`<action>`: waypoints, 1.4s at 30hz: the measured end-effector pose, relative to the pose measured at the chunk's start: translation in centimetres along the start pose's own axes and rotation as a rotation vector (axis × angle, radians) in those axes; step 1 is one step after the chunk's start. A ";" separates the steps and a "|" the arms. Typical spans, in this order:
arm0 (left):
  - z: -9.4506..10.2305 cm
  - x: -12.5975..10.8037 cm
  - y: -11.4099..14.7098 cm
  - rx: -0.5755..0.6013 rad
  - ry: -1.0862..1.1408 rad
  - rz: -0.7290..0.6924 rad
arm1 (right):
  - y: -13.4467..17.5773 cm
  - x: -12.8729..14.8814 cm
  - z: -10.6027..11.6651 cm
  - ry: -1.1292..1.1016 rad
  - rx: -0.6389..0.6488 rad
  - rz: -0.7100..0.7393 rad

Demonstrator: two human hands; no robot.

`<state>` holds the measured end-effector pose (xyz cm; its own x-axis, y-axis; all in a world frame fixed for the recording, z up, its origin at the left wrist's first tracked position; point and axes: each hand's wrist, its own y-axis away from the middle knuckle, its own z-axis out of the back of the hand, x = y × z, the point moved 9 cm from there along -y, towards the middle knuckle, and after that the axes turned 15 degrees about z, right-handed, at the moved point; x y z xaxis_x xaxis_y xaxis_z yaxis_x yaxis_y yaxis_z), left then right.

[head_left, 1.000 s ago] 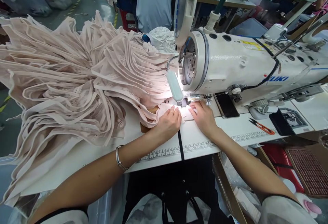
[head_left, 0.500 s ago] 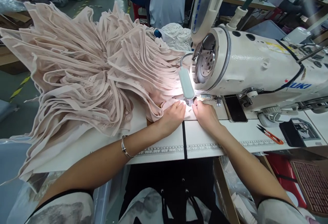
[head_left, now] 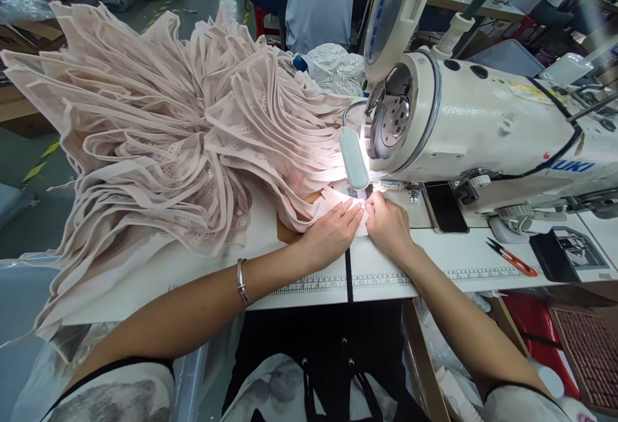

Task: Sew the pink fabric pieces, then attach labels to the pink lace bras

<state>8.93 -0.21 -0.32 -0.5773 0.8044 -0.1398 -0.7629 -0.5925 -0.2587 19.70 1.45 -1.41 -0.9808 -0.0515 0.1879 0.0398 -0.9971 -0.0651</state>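
Note:
A strip of pale pink fabric point(head_left: 333, 199) lies at the front of the sewing machine's needle area. My left hand point(head_left: 332, 237) is closed over this cloth, fingers together and fingertips at its edge; the thumb is hidden. Close beside it, my right hand point(head_left: 389, 224) pinches the same edge between thumb and curled fingers. Just behind both hands are the presser foot point(head_left: 356, 192) and a small pale green lamp point(head_left: 354, 159) that partly covers the needle. The sewing machine point(head_left: 483, 113) stands to the right.
A big heap of pale pink garments point(head_left: 159, 126) covers the left of the table. On the right lie a phone point(head_left: 447, 206) and orange thread snips point(head_left: 512, 258). A printed ruler point(head_left: 309, 284) runs along the front edge. Beyond the table sits a person in a blue shirt point(head_left: 317, 7).
Both hands have come slightly toward me, drawing the fabric edge back from the presser foot. My left fingers now reach further over the cloth. The view has shifted a little.

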 end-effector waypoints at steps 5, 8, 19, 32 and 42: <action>-0.5 0.2 0.0 -0.013 -0.009 -0.022 | 0.0 0.2 0.0 -0.001 -0.037 0.019; -0.4 0.0 0.0 -0.054 -0.066 -0.040 | 0.0 0.0 0.3 -0.057 -0.039 0.040; -0.9 0.0 -0.6 -0.055 -0.019 -0.088 | 2.2 0.8 2.5 -0.211 -0.252 0.517; 0.6 0.7 -1.4 -0.051 -0.059 0.002 | 1.5 3.3 1.5 0.298 -0.243 0.587; -0.2 -0.1 -1.1 -0.103 -0.052 -0.053 | -0.5 0.4 -0.3 0.027 0.024 0.366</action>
<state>9.87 0.40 -0.23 -0.5536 0.8294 -0.0746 -0.7600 -0.5398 -0.3620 19.21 1.98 -1.58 -0.9053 -0.4042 0.1305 0.3935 -0.9138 -0.1004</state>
